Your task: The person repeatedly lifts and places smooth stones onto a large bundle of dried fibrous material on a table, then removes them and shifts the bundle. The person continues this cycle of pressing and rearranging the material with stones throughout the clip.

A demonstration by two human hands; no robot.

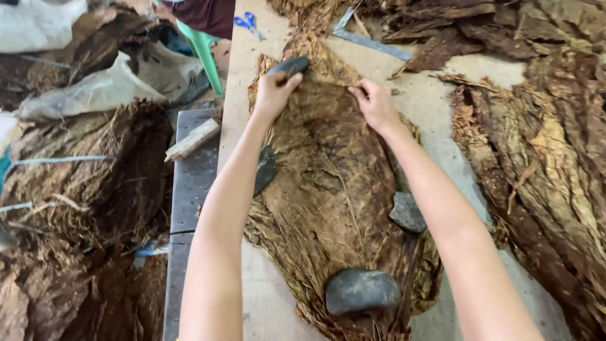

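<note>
Head view shows your left hand (276,93) pressing the far dark grey oblong stone (290,65) with curled fingers, not wrapped round it, while your right hand (375,104) pinches the far edge of the large brown dried tobacco leaf (328,183) between thumb and fingertips. That leaf lies spread flat on the pale wooden tabletop (265,297), pinned by the rounded grey stone (361,290) at the near end, the small angular grey stone (407,211) on the right and the flat dark stone (265,169) on the left. It looks thin, dry and brittle, likely to tear at the margins, so take it near the firmer midrib and keep your grip light. More brown leaf piles (543,158) lie on the right; blue-handled scissors (247,22) rest at the far end.
</note>
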